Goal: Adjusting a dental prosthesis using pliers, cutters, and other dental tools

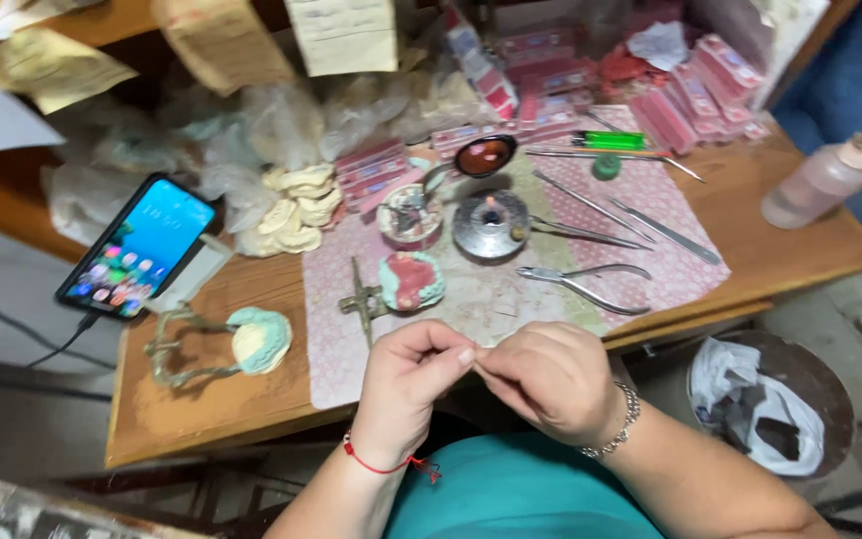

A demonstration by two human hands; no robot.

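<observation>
My left hand [406,384] and my right hand [551,377] meet fingertip to fingertip over the front edge of the wooden table [212,399]. Both pinch something very small between thumb and forefinger; it is too small to identify. A red string circles my left wrist, a metal bracelet my right. Just beyond the hands lie a pink-and-teal dental cast [411,281] and metal pliers [586,284] on a patterned mat [650,190].
A lit phone [137,248] leans at the left, charging. A cast on a metal articulator [251,339] sits front left. A small burner [491,225], long metal instruments [591,205], pink boxes [690,95], a bottle [820,185] and a lined bin [770,399] lie around.
</observation>
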